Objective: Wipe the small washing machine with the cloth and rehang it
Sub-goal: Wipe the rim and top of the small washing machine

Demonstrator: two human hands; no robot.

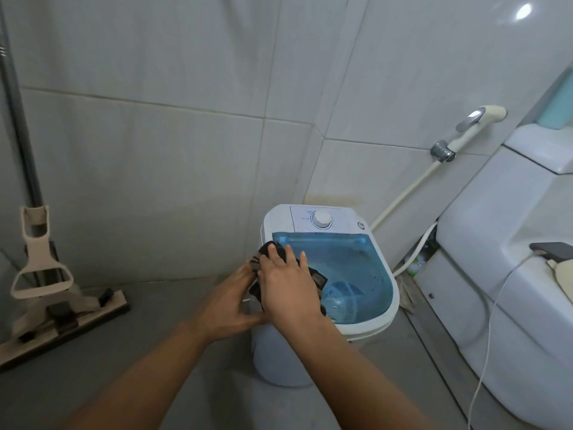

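Note:
A small white washing machine (pixel 376 324) with a clear blue lid and a white dial stands on the grey floor in the corner. A dark patterned cloth (pixel 317 279) lies on the lid's left side. My right hand (pixel 286 288) presses flat on the cloth, fingers spread toward the dial. My left hand (pixel 231 302) is at the machine's left edge, gripping the cloth's hanging part from the side. Most of the cloth is hidden under my hands.
A flat mop (pixel 55 308) leans against the tiled wall at the left. A white toilet (pixel 508 274) stands at the right, with a dark phone (pixel 552 251) and a white cable on it. A bidet sprayer (pixel 474 125) hangs on the wall behind.

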